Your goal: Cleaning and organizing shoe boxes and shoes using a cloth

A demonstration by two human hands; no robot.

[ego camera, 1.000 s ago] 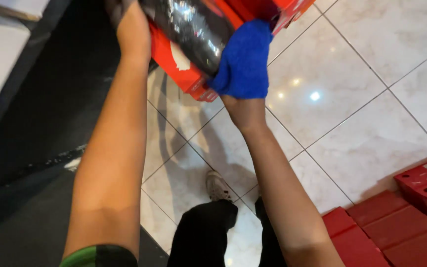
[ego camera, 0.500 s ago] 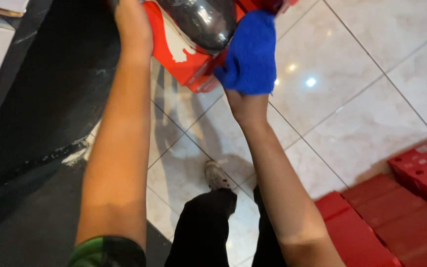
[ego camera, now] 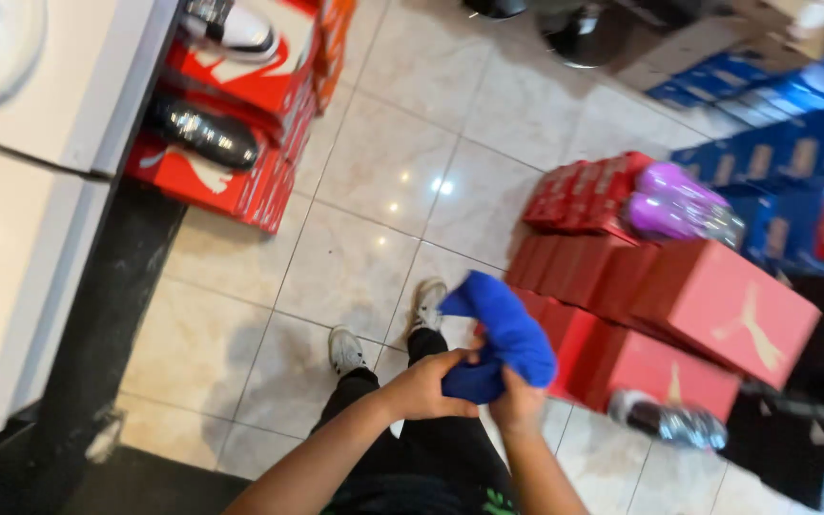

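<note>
Both hands meet low centre over the floor, clamped on a blue cloth [ego camera: 498, 334]. Left hand [ego camera: 426, 386] grips the cloth's lower end; right hand [ego camera: 517, 401] pinches it from below, fingers closed. The 2 hands touch. Cloth bunched, top flopping up and to the right, above the person's shoes [ego camera: 345, 348].

Pkgs: red boxes [ego camera: 240, 186] w/ white curved marks stacked at the floor's top-left, against a white cabinet [ego camera: 30, 162]. A shiny black shoe [ego camera: 202, 133] lies on the lower stack, a white one [ego camera: 236, 29] on the upper. Right of centre, a row of red boxes [ego camera: 574, 200] stands on the floor w/ bigger red boxes [ego camera: 727, 300] in front, tilted, pale leaping-animal mark on the side. A purple shoe in clear wrap [ego camera: 674, 205] sits on that row. A dark wrapped shoe [ego camera: 669, 420] lies on the floor under the big boxes. Blue boxes [ego camera: 765, 124] w/ pale labels crowd the floor's top-right corner.

Vs 0.5 s ago: hands were up at the red box, left hand on its edge, right hand pressing the cloth to the black shoe. Now both have dropped away to the cloth alone; box and black shoe sit on the stack at top-left, well apart from the hands. View now takes in far more floor.
</note>
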